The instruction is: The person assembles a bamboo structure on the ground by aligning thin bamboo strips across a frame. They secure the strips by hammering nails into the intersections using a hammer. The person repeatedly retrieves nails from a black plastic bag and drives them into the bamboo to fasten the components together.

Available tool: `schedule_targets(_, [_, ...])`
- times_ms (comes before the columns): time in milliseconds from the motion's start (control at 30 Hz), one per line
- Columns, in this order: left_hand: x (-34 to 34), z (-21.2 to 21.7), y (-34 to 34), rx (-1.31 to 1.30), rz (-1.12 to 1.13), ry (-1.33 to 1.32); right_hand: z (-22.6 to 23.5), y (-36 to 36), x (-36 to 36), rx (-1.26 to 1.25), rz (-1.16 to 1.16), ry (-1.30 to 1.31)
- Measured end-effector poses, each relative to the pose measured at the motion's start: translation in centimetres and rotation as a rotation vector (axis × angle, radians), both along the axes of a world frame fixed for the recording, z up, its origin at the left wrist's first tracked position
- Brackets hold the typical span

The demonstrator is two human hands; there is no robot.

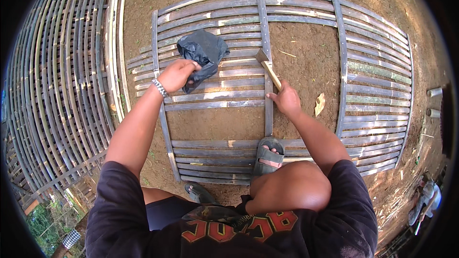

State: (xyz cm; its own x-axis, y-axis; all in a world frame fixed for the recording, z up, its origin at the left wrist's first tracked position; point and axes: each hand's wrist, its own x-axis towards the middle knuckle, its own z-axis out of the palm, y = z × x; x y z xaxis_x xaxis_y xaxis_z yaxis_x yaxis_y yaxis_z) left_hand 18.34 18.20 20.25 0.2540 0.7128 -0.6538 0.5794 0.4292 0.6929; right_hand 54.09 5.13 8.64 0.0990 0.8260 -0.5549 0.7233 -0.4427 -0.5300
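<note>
My left hand (pixel 178 74), with a braided band at the wrist, is closed at the near edge of a crumpled black plastic bag (pixel 210 48). Some of its fingertips are hidden, and what lies inside the bag does not show. The bag rests on the slats of a bamboo panel (pixel 239 95) lying on the ground. In my right hand (pixel 287 99) is a hammer (pixel 271 74), gripped by its pale wooden handle. Its dark metal head lies over the panel's middle crossbar (pixel 262 19), to the right of the bag.
My sandalled foot (pixel 268 155) stands on the panel's near slats. The panel has gaps showing bare soil. Another large bamboo slat frame (pixel 62 67) is at the left, with long strips (pixel 117 43) beside it. A dry leaf (pixel 320 104) lies right of my right hand.
</note>
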Motion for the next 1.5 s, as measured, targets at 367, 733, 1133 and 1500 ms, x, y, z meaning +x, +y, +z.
schedule_targets(367, [2.5,-16.1,6.1,0.787,-0.461,0.620,5.4,-12.4,4.6,-0.078,-0.216,0.036])
schedule_targets(733, [0.4,-19.3,9.3,0.950,-0.228,0.521,8.4,-19.7,5.9,-0.238,-0.282,0.034])
schedule_targets(1133, [-1.4,-21.2,9.7,0.760,-0.220,0.691,8.0,-18.1,5.5,-0.266,-0.370,0.043])
schedule_targets(1500, [0.7,-20.0,9.3,0.837,-0.393,0.748,6.5,-17.6,8.2,-0.216,-0.475,-0.017])
